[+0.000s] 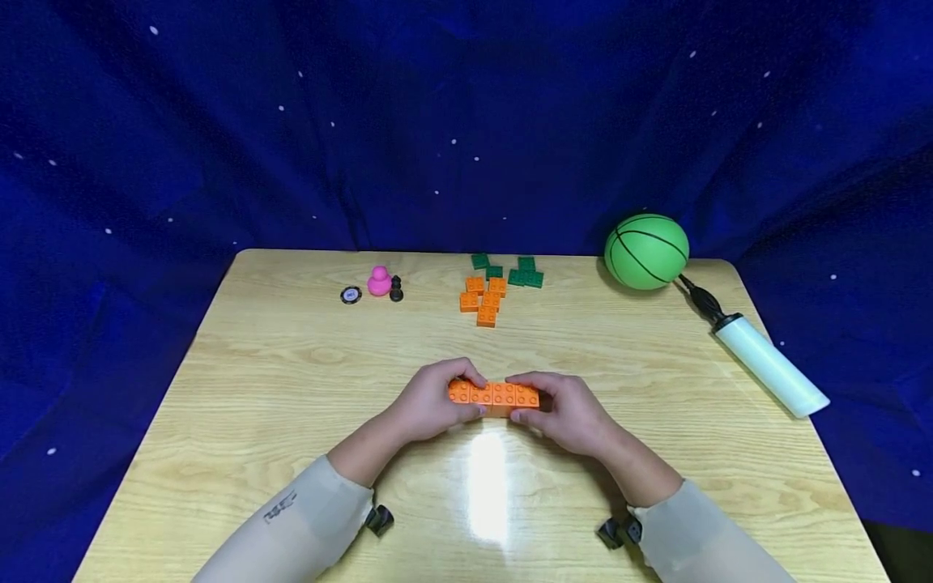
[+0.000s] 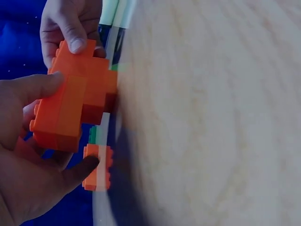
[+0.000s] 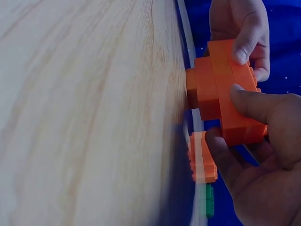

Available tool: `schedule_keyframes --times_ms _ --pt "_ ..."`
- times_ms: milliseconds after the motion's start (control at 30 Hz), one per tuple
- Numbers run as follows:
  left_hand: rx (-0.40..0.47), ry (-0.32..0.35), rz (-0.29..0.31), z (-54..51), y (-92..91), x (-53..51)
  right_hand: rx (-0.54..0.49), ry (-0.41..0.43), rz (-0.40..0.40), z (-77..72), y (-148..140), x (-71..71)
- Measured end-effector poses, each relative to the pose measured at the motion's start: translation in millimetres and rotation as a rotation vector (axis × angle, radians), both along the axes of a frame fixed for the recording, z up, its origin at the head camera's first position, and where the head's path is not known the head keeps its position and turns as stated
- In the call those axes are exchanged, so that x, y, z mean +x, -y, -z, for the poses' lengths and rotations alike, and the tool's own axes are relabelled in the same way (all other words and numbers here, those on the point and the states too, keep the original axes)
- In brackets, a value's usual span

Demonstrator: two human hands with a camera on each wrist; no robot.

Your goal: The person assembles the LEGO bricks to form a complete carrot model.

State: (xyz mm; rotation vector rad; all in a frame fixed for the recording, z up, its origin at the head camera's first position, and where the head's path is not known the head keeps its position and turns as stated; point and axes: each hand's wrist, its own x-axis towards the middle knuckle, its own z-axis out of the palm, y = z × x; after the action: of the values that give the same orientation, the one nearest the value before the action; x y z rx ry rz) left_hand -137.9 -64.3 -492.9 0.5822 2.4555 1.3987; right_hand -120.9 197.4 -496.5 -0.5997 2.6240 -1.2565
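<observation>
An orange toy-brick assembly [image 1: 503, 394] is held between both hands near the middle of the table. Its studs face up in a row, and the wrist views show it stepping narrower toward the bottom. My left hand [image 1: 436, 398] grips the left end, thumb [image 2: 47, 87] on the near side. At the right end, my right hand [image 1: 576, 413] grips it with thumb [image 3: 256, 103] and fingers on opposite sides. Beyond the hands lie several loose orange bricks [image 1: 486, 316] and several dark green bricks [image 1: 526, 278]. The hands cover both ends of the assembly.
At the back left of the wooden table [image 1: 291, 389] are a poker chip [image 1: 351, 295], a pink duck-like toy [image 1: 379, 281] and a black chess pawn [image 1: 397, 290]. A green ball [image 1: 646, 252] stands at the back right, beside a hand pump [image 1: 773, 364] along the right edge.
</observation>
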Motion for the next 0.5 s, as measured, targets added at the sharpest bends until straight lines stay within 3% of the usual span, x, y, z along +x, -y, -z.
schedule_keyframes --times_ms 300,500 --pt "0.018 0.025 0.082 1.1 1.9 -4.1 0.008 0.002 -0.001 0.1 -1.0 -0.9" --pt "0.021 -0.002 0.110 -0.9 5.9 -9.4 0.009 -0.001 -0.005 0.2 -1.9 -0.7"
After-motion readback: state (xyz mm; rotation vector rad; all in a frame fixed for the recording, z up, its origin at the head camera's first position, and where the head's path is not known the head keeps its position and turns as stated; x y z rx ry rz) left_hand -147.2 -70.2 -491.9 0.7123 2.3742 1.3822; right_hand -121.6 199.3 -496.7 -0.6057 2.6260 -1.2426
